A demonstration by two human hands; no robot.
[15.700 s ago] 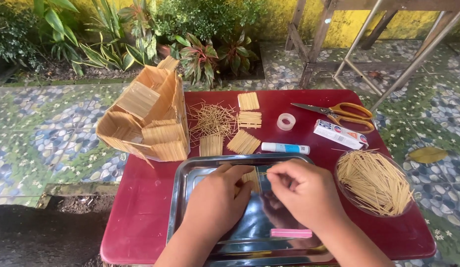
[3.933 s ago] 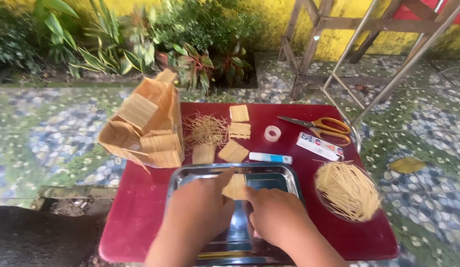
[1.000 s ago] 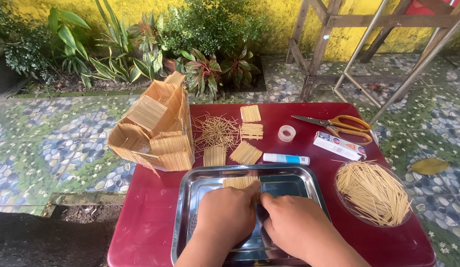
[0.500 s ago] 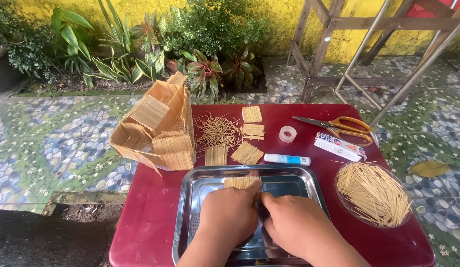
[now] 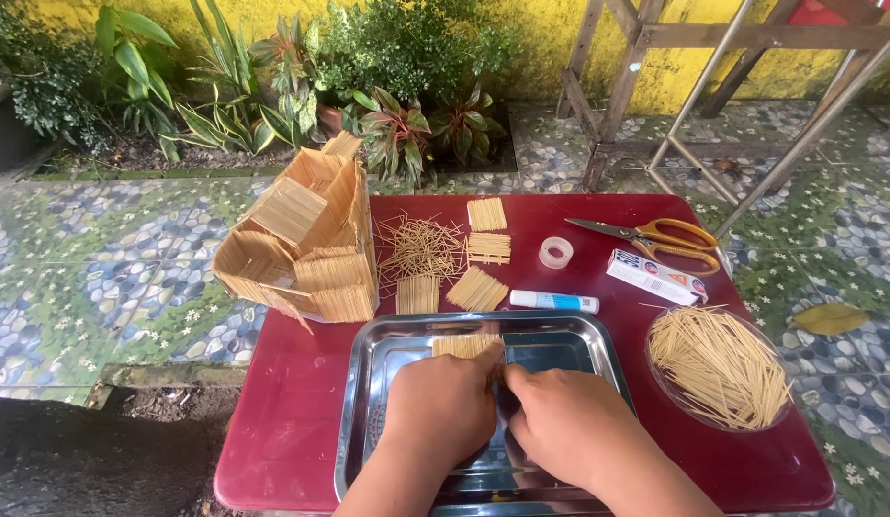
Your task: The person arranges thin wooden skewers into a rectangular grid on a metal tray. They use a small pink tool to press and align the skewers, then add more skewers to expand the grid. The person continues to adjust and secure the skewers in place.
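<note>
Tiled garden patio, red table (image 5: 301,402) — steel tray (image 5: 368,383) (toothpick panel (image 5: 464,345) inside), left hand (image 5: 443,407) and right hand (image 5: 560,421), grips unclear

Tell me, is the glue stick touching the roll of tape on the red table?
Apart. The head view shows the glue stick lying below the tape roll, with bare red table between them.

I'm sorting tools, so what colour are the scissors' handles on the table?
Orange-yellow handles on the scissors, best seen in the head view.
</note>
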